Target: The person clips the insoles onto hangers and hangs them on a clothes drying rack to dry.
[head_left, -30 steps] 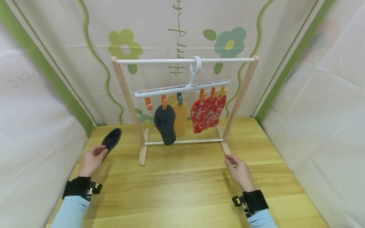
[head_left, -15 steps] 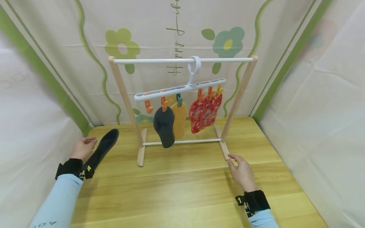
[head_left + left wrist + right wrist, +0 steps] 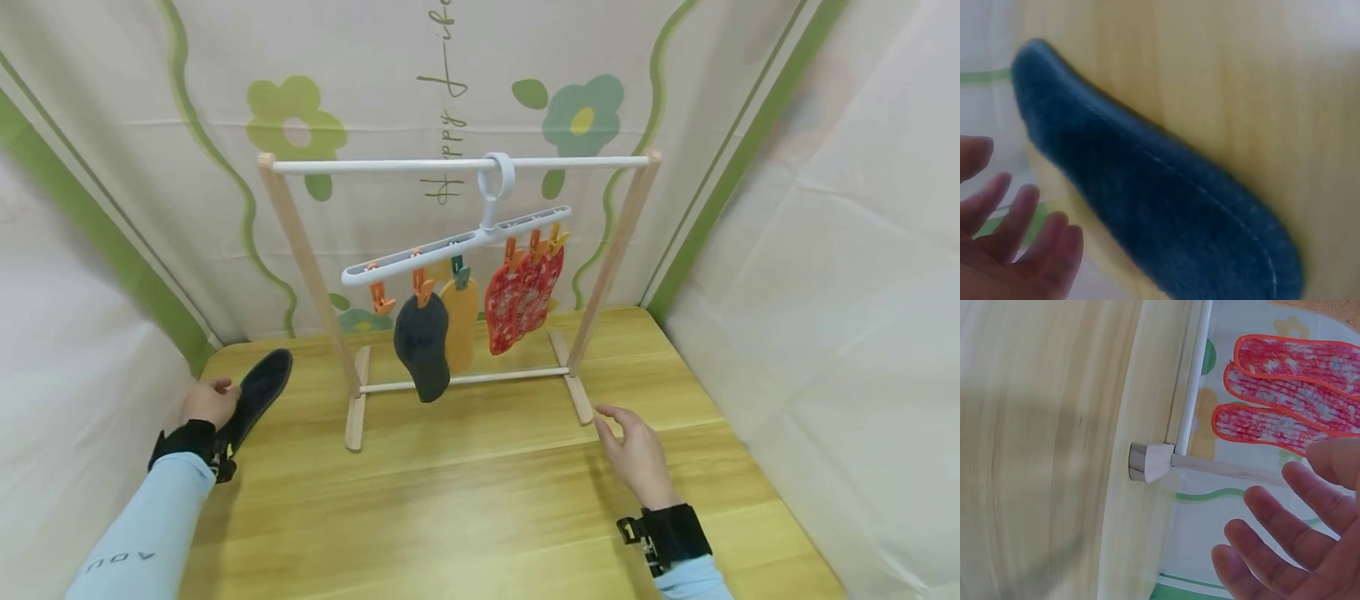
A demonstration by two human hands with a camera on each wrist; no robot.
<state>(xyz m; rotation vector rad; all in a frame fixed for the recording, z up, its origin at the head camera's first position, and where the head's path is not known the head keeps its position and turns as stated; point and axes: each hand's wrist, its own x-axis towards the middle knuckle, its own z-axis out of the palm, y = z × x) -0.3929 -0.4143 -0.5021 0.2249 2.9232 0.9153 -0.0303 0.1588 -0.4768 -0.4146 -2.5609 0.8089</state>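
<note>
A dark blue-black insole (image 3: 264,385) lies on the wooden table at the left. My left hand (image 3: 212,402) is beside its outer edge in the head view. In the left wrist view, the left hand's relaxed fingers (image 3: 1022,231) are apart from the insole's plush, stitched surface (image 3: 1147,194). My right hand (image 3: 636,454) is just off the drying rack's right foot (image 3: 576,398), fingers loosely bent and holding nothing. On the rack hangs a pale hanger (image 3: 420,250), tilted, with another dark insole (image 3: 422,346), a yellow insole (image 3: 461,325) and red patterned insoles (image 3: 517,300) clipped to it.
At the hanger's left end, an orange clip (image 3: 381,298) hangs with nothing in it. The rack's top bar (image 3: 375,166) runs above the hanger. Printed fabric walls (image 3: 810,317) enclose the table (image 3: 465,517) at the back and both sides.
My left hand has let go of the dark insole, which now lies on the table, and moved to its left side. The hanger has swivelled slightly. The right hand has hardly moved.
</note>
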